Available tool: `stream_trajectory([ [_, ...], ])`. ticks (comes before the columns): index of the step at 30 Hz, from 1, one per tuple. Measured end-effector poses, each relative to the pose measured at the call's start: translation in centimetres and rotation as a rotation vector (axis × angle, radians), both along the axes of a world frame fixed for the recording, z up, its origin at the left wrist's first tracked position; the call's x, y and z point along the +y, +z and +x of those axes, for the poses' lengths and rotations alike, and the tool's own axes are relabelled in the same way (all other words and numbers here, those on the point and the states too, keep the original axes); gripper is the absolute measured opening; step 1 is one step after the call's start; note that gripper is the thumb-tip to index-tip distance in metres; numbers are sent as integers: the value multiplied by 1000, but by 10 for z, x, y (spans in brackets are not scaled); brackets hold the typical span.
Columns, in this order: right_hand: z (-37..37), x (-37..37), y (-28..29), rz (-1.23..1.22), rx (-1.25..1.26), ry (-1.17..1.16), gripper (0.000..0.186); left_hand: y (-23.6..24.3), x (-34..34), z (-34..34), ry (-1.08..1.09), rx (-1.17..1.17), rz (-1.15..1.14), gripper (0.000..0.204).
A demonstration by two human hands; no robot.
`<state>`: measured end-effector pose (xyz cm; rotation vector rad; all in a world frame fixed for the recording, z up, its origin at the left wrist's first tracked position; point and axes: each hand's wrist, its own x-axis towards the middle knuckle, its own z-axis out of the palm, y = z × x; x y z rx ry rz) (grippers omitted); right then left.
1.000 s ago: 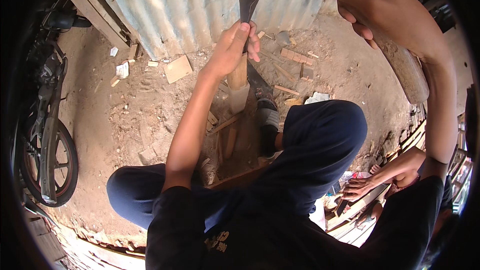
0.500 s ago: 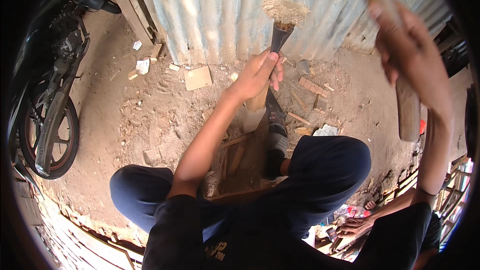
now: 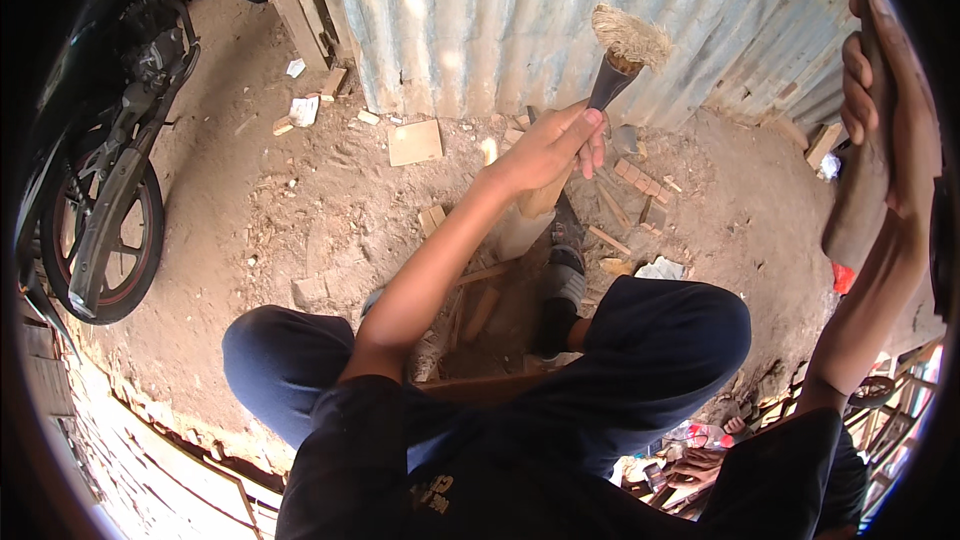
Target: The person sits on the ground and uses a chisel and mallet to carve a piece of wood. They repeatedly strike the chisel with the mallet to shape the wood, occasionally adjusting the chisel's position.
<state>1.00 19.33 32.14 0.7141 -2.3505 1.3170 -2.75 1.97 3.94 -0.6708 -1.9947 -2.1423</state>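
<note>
My left hand (image 3: 555, 150) is closed around a chisel with a dark cone-shaped socket (image 3: 611, 85) and a frayed, fibrous top end (image 3: 632, 36). Below my fingers a round wooden piece (image 3: 541, 202) with a paler lower part slants down between my legs; where it meets the chisel is hidden by my hand. At the far right, my right hand (image 3: 860, 90) is raised and wrapped around a thick wooden handle (image 3: 856, 202). The upper end of this tool runs into the dark rim, so its head cannot be made out.
A corrugated metal sheet (image 3: 520, 30) stands ahead. Brick pieces (image 3: 636, 180), wood scraps and a tan flat square (image 3: 414, 142) litter the dirt. A motorcycle (image 3: 125, 200) stands at left. Behind my right arm, another person's hand (image 3: 697, 465) is near a plastic bottle (image 3: 706, 435).
My right hand has swung outward to the right with the wooden-handled tool, which now stands more upright at the rim. The left hand and chisel appear further right as the view shifts.
</note>
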Motion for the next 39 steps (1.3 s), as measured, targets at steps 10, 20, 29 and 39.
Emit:
stream_trajectory([
  [10, -17, 71, -47, 514, -556, 64, 38, -13, 1, 6, 47, 79, -73, 50],
  [20, -6, 53, -27, 150, -209, -39, 45, -25, -1, -2, 33, -33, 156, 99],
  [29, -7, 48, -70, 311, -631, 146, 38, -26, 5, -5, 156, -78, 135, 105],
  [39, -3, 48, -64, 106, -322, 16, 39, -33, 5, -7, 202, -80, 153, 105],
])
